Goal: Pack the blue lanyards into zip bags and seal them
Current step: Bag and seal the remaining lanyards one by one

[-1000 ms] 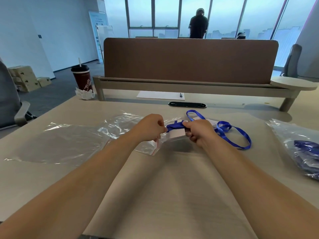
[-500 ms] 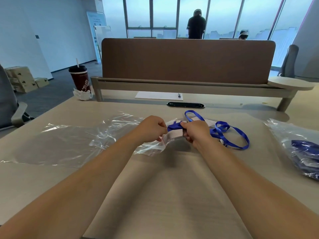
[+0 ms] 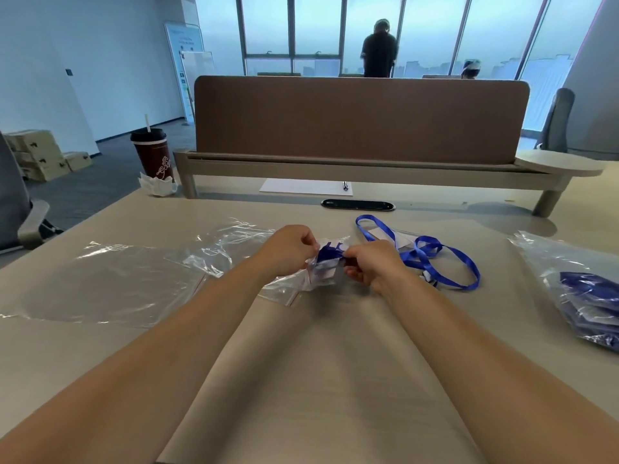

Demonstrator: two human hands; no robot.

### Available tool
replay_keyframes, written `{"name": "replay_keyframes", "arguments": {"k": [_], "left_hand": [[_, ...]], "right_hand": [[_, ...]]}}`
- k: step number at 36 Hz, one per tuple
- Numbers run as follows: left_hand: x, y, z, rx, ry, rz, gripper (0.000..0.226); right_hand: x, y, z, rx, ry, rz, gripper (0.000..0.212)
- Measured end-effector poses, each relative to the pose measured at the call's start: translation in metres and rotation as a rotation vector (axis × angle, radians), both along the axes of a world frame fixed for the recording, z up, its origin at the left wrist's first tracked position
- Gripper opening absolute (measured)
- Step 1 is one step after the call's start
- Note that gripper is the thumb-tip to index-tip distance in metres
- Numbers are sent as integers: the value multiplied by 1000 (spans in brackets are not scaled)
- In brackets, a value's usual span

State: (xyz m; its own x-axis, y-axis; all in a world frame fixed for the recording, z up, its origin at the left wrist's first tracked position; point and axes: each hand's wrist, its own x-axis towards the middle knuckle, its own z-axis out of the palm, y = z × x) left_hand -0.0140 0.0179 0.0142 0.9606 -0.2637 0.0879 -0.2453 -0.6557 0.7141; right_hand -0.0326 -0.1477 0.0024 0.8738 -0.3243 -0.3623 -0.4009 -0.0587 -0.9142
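Both hands are meeting at frame centre: left hand (image 3: 290,250) is pinching the mouth of a small zip bag (image 3: 320,272), right hand (image 3: 370,264) is gripping the same bag's other side, fingers curled around it. A folded blue lanyard (image 3: 327,254) is sitting bunched at the bag's opening, partly inside; how deep, I cannot tell. A second, loose lanyard (image 3: 435,259) is lying looped on the desk (image 3: 318,380) just right of the right hand. Spare clear bags (image 3: 110,283) are lying flat at left; a filled bag (image 3: 582,289) is resting at the right edge.

Judgement: stuffing is under way, sealing not yet started. To do it well:
- tuck every ribbon fold below the zip track, since stray fabric would likely block closure
- flatten the bundle, push air out
- pinch one corner, then run along the strip
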Motion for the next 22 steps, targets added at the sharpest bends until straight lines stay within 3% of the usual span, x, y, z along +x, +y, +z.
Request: {"name": "replay_keyframes", "arguments": {"k": [6, 17, 22], "left_hand": [[2, 0, -5, -10, 2, -38, 10], [5, 5, -6, -99, 57, -76, 14], [8, 7, -3, -107, 73, -121, 14]], "right_hand": [[-3, -1, -3, 149, 1, -4, 20], [-5, 11, -10, -150, 17, -42, 24], [-7, 10, -19, -118, -68, -93, 23]]}}
